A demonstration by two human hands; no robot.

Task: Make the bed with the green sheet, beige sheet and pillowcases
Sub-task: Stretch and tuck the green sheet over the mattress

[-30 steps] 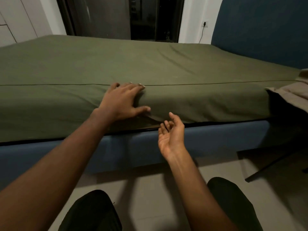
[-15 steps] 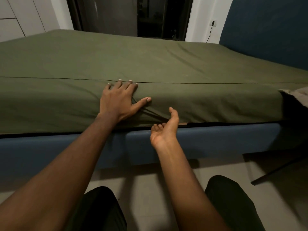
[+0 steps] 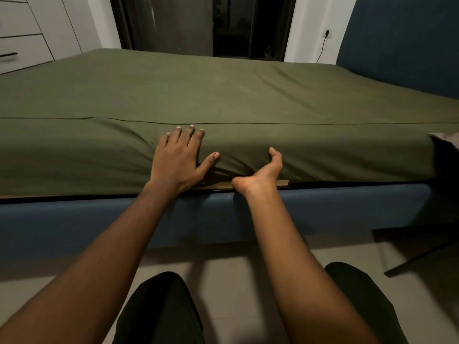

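Green sheet [image 3: 223,90] is lying stretched over the bed [image 3: 323,207]. Left hand [image 3: 178,160] is pressing flat on its near side, fingers straight. Right hand [image 3: 258,177] is sitting palm-up at the bottom edge, fingers hidden underneath, so can't tell its grip

Matt green cloth sheet [image 3: 248,100], blue fabric bed frame [image 3: 347,207], smooth floor tiles [image 3: 223,264]

The sheet [image 3: 223,95] is plain olive green. The bed frame [image 3: 74,219] and headboard [image 3: 402,45] are dark blue. The floor [image 3: 236,264] is pale grey, the trousers [image 3: 161,314] black.
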